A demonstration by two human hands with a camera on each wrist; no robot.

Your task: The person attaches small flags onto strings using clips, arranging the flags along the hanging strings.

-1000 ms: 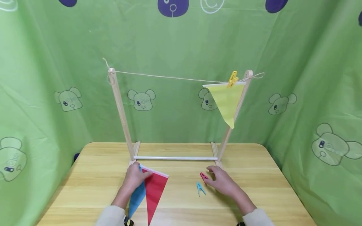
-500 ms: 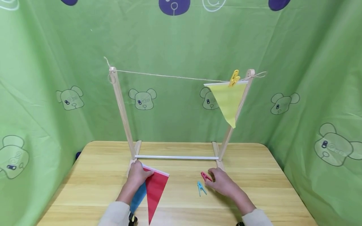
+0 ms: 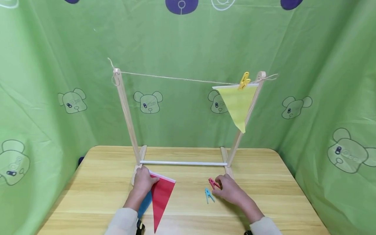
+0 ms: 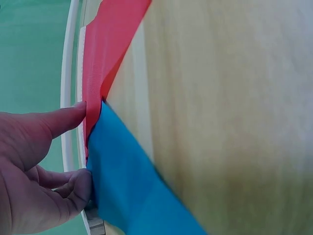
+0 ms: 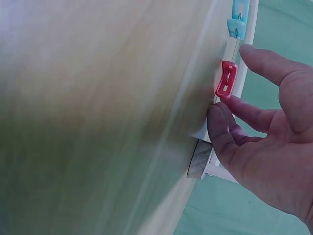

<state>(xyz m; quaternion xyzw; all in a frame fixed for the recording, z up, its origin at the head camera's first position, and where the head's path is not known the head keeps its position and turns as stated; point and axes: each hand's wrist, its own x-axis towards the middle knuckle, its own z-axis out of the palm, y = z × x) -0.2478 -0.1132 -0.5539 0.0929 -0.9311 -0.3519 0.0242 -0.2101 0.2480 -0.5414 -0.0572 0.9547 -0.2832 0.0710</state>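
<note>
A red pennant (image 3: 161, 197) with a white top band lies partly over a blue pennant (image 3: 145, 204) at the table's front left. On their top edges rests my left hand (image 3: 143, 181). In the left wrist view its thumb (image 4: 71, 115) touches the red pennant's edge, while the curled fingertips (image 4: 82, 186), well apart from the thumb, are at the blue one. My right hand (image 3: 230, 189) is around a red clothespin (image 3: 213, 183). The right wrist view shows a finger touching the end of that clothespin, with the thumb (image 5: 259, 61) apart from it. A light blue clothespin (image 3: 209, 195) lies just left.
Behind the hands stands a wooden frame (image 3: 127, 114) with a white crossbar (image 3: 183, 163). Twine (image 3: 176, 78) runs between its post tops. A yellow pennant (image 3: 238, 102) hangs there at right under a yellow clothespin (image 3: 244, 80). A green curtain (image 3: 182, 45) surrounds the table (image 3: 188, 202).
My left hand has slid slightly right, and its sleeve now covers more of the blue pennant. My right hand stays by the red clothespin, which has tilted a little. The head view has shifted slightly.
</note>
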